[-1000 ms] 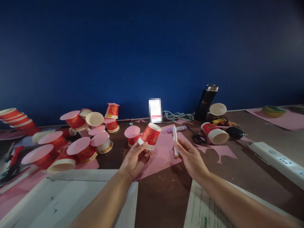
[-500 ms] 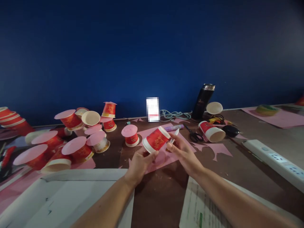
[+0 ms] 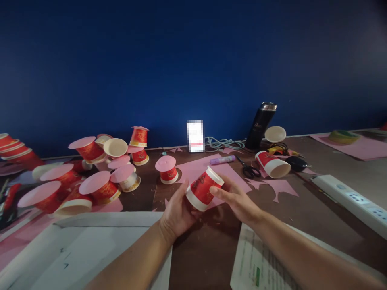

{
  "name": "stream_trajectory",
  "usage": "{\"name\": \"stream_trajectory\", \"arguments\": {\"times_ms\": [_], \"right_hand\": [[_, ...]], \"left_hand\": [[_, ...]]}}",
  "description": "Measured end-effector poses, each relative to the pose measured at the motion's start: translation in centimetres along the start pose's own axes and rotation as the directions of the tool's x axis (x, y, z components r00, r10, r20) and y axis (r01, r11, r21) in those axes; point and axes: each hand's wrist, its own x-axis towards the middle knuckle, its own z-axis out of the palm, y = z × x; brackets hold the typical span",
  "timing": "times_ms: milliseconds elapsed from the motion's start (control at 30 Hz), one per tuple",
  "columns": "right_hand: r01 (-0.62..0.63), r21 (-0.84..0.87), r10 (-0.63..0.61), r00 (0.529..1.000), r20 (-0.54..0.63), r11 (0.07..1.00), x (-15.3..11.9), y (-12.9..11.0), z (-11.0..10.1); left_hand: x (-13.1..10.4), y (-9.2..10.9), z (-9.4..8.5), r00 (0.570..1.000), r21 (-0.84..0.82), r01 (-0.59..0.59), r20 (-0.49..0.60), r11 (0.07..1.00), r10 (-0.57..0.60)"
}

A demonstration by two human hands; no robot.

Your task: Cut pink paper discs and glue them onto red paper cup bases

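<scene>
Over the table I hold a red paper cup (image 3: 203, 189) with white bands, tilted. My left hand (image 3: 178, 213) is closed around its lower left side, the fingers partly under it. From the right, my right hand (image 3: 237, 197) grips the cup, thumb on its front; its other fingers are mostly behind the cup. Pink paper (image 3: 193, 166) lies beneath and beyond it, with a purple glue stick (image 3: 223, 160) on top. Left of the paper stands an upturned red cup (image 3: 168, 173) bearing a pink paper disc (image 3: 165, 163).
Several disc-topped cups (image 3: 99, 187) crowd the left. Black scissors (image 3: 250, 171), a lying cup (image 3: 272, 164) and a dark flask (image 3: 260, 127) are right of the paper. A power strip (image 3: 350, 201) lies far right. A lit, blurred-out screen (image 3: 195, 136) stands before the blue wall.
The cup has turned in my hands and come slightly lower. A small white object by my right fingers no longer shows. My left hand now wraps further around the cup.
</scene>
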Motion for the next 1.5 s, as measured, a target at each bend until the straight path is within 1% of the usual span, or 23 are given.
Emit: {"name": "stream_trajectory", "arguments": {"times_ms": [67, 100, 167, 233, 300, 367, 433, 467, 500, 567, 633, 767, 833, 900, 967, 1000, 1100, 1167, 1267, 1300, 1367, 1467, 1500], "right_hand": [[0.006, -0.052, -0.006, 1.000, 0.010, 0.999, 0.0, 0.0, 0.1], [0.012, -0.082, -0.013, 1.000, -0.013, 0.997, 0.0, 0.1, 0.0], [0.040, -0.153, -0.057, 0.992, -0.108, 0.987, 0.2, 0.4, -0.6], [0.117, -0.234, -0.169, 0.962, -0.216, 0.965, 0.4, 0.6, -1.2], [0.240, -0.335, -0.336, 0.903, -0.267, 0.911, 0.4, 0.7, -1.6], [0.351, -0.466, -0.505, 0.822, -0.262, 0.812, 0.2, 0.6, -1.5], [0.415, -0.599, -0.638, 0.740, -0.216, 0.684, -0.2, 0.3, -1.1], [0.435, -0.648, -0.681, 0.709, -0.181, 0.625, -0.5, 0.2, -0.8], [0.449, -0.681, -0.708, 0.691, -0.146, 0.579, -0.8, 0.1, -0.6], [0.469, -0.705, -0.719, 0.690, -0.084, 0.532, -1.3, -0.1, -0.4], [0.500, -0.706, -0.709, 0.705, -0.005, 0.502, -1.7, -0.1, -0.5], [0.573, -0.698, -0.667, 0.722, 0.182, 0.429, -2.1, -0.1, -0.9], [0.582, -0.696, -0.626, 0.741, 0.241, 0.421, -2.2, 0.0, -0.8], [0.581, -0.700, -0.596, 0.755, 0.274, 0.415, -2.3, 0.1, -0.6], [0.574, -0.713, -0.591, 0.758, 0.277, 0.402, -2.4, 0.4, -0.5], [0.564, -0.723, -0.598, 0.758, 0.261, 0.399, -2.5, 0.6, -0.5], [0.494, -0.760, -0.590, 0.786, 0.184, 0.422, -2.8, 1.2, -0.7], [0.467, -0.786, -0.583, 0.794, 0.172, 0.405, -2.9, 1.4, -0.9], [0.423, -0.843, -0.623, 0.770, 0.142, 0.332, -3.3, 1.6, -1.2], [0.405, -0.857, -0.630, 0.766, 0.127, 0.320, -3.4, 1.6, -1.3], [0.410, -0.849, -0.644, 0.757, 0.114, 0.332, -3.8, 1.7, -1.5], [0.399, -0.838, -0.636, 0.767, 0.083, 0.373, -4.2, 1.6, -1.9], [0.401, -0.836, -0.629, 0.772, 0.088, 0.375, -4.2, 1.5, -2.0]], "left_hand": [[0.0, 0.0, 0.1, 1.000, -0.023, 0.004, -0.012, 1.000, -0.004], [0.0, 0.0, 0.1, 1.000, -0.035, -0.012, -0.016, 0.999, 0.012], [0.2, 0.1, 0.0, 0.995, -0.062, -0.089, -0.049, 0.994, 0.086], [0.5, 0.3, -0.1, 0.984, -0.090, -0.160, -0.089, 0.983, 0.152], [0.8, 0.4, -0.3, 0.980, -0.129, -0.189, -0.086, 0.973, 0.179], [1.0, 0.5, -0.3, 0.983, -0.174, -0.183, -0.041, 0.968, 0.178], [1.0, 0.7, -0.3, 0.986, -0.187, -0.162, -0.008, 0.969, 0.164], [1.0, 0.8, -0.2, 0.989, -0.163, -0.147, -0.002, 0.976, 0.148], [0.9, 0.9, -0.1, 0.991, -0.122, -0.135, 0.000, 0.983, 0.136], [0.8, 1.0, 0.1, 0.993, -0.028, -0.122, 0.002, 0.992, 0.122], [0.8, 1.1, 0.3, 0.991, 0.020, -0.133, 0.021, 0.991, 0.132], [1.1, 0.5, 0.1, 0.978, -0.008, -0.193, 0.075, 0.981, 0.193], [1.4, 0.1, -0.3, 0.967, -0.015, -0.224, 0.120, 0.975, 0.224], [1.7, -0.3, -0.8, 0.961, -0.013, -0.232, 0.150, 0.973, 0.231], [1.9, -0.6, -1.1, 0.966, -0.008, -0.219, 0.140, 0.976, 0.218], [2.0, -0.8, -1.2, 0.971, -0.009, -0.205, 0.122, 0.979, 0.205], [2.0, -1.1, -1.3, 0.983, -0.025, -0.163, 0.078, 0.986, 0.165], [1.9, -1.2, -1.1, 0.983, -0.023, -0.169, 0.066, 0.985, 0.170], [1.6, -1.4, -0.9, 0.986, 0.002, -0.141, 0.085, 0.990, 0.140], [1.5, -1.3, -0.8, 0.987, -0.004, -0.139, 0.080, 0.990, 0.139], [1.5, -1.3, -0.7, 0.987, -0.029, -0.150, 0.054, 0.988, 0.151], [1.5, -1.1, -0.7, 0.986, -0.031, -0.169, 0.006, 0.985, 0.169], [1.5, -1.0, -0.7, 0.986, -0.022, -0.166, -0.013, 0.986, 0.166]]}}
